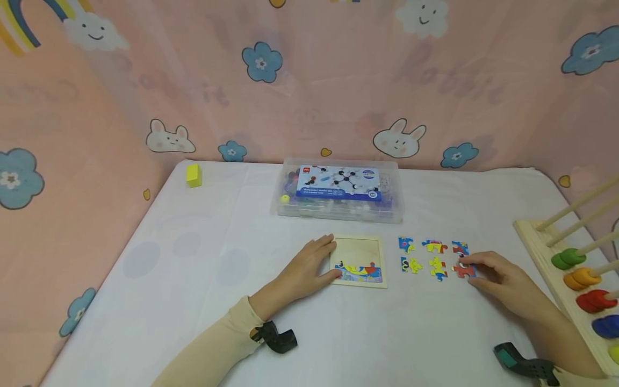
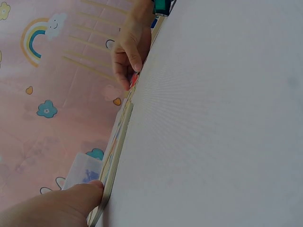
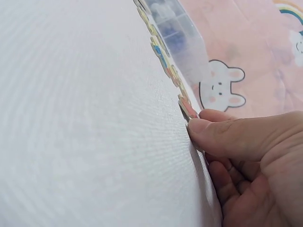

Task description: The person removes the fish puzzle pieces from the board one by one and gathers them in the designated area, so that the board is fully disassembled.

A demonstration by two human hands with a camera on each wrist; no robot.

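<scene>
A square wooden jigsaw tray (image 1: 358, 243) lies on the table, its bottom row filled with colourful pieces. My left hand (image 1: 306, 267) rests against its left side, fingertips near the upper corner and thumb on the lower part; in the left wrist view the thumb (image 2: 87, 193) touches the tray's edge (image 2: 116, 158). To the right, loose pieces form two rows. My right hand (image 1: 508, 282) pinches the red jigsaw piece (image 1: 464, 270) at the end of the nearer row between thumb and fingers. The right wrist view shows this piece (image 3: 186, 106) at the fingertips, low over the cloth.
Behind the tray stands a clear plastic case (image 1: 338, 210) with a molecular model kit label. A yellow block (image 1: 194, 176) sits at the far left. A wooden peg stand (image 1: 537, 236) with coloured rings is at the right, close to my right forearm. Patterned pink cloth (image 1: 309, 97) hangs behind.
</scene>
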